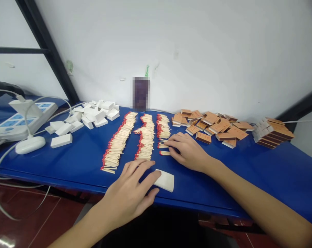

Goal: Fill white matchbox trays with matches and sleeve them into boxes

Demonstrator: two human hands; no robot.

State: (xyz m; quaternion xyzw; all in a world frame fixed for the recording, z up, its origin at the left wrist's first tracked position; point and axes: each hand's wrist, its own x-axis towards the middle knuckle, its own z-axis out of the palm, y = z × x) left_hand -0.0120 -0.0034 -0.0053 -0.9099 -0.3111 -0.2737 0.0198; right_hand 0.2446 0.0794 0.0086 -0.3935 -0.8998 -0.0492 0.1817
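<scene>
My left hand (135, 189) reaches in from the lower left with its fingers apart. Its index fingertip rests on the left end of a white inner matchbox tray (166, 181) near the table's front edge; whether the tray faces up or down I cannot tell. My right hand (188, 151) has its fingers curled at the near end of the right-hand row of red-tipped matchsticks (163, 129), closed on the plain ends of a few sticks. Two more matchstick rows, the middle one (146, 137) and the longer left one (119, 143), lie alongside.
White trays (94, 113) are heaped at the back left, beside a power strip (24, 120) and a white cabled device (30, 144). Orange matchbox sleeves (215, 124) lie scattered at the back right, with a stack of matchboxes (271, 132) beyond. The blue table (88, 155) meets a white wall.
</scene>
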